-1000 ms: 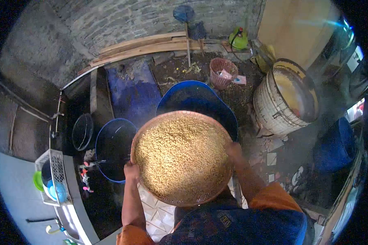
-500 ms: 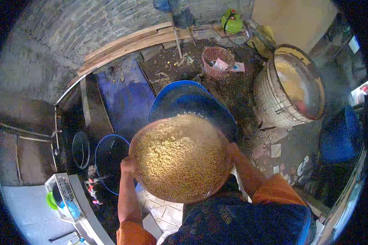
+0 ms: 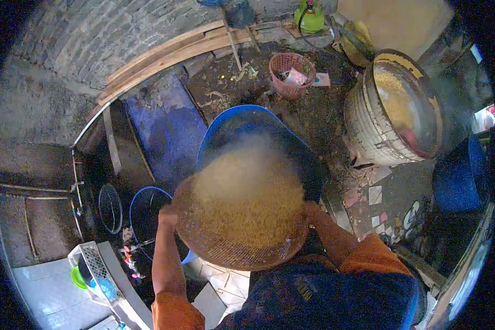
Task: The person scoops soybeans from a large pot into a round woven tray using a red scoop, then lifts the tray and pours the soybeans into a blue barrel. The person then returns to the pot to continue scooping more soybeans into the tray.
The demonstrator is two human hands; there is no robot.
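Observation:
I hold a round woven sieve basket (image 3: 231, 254) in front of my chest, tipped away from me. My left hand (image 3: 167, 214) grips its left rim and my right hand (image 3: 312, 209) grips its right rim, mostly hidden behind the basket. A heap of yellow soybeans (image 3: 247, 192) slides forward over the far rim, blurred in motion. Right behind the basket stands a large blue tub (image 3: 242, 118), and the beans pour toward its dark inside.
A smaller blue bucket (image 3: 146, 212) and a black bucket (image 3: 110, 208) stand left. A white drum (image 3: 393, 110) with yellow contents is at right, another blue tub (image 3: 459, 176) beyond it. A pink basket (image 3: 291, 67) and planks (image 3: 165, 55) lie by the wall.
The basket went from level to tipped forward. The beans, earlier spread flat in it, now slide and spill over the far rim toward the large blue tub.

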